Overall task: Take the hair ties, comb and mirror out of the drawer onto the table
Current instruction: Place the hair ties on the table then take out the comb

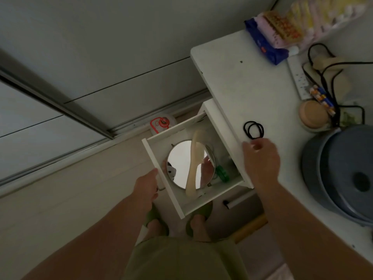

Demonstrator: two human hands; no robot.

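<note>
Black hair ties [253, 129] lie on the white table [242, 87], just beyond my right hand [261, 158]. That hand hovers over the table's edge with fingers loosely curled and nothing in it. The white drawer [159, 164] stands pulled out below the table. Inside it a round mirror [181, 164] lies flat, with a cream comb [194, 162] resting across it. My left hand [147, 184] grips the drawer's front at its handle.
A green clip [222, 173] sits in the drawer beside the mirror. On the table stand a blue-grey lidded pot [343, 174], a round cream box [312, 115], a power strip with black cables [300, 81] and snack packets [268, 41]. A second drawer handle [234, 203] shows below.
</note>
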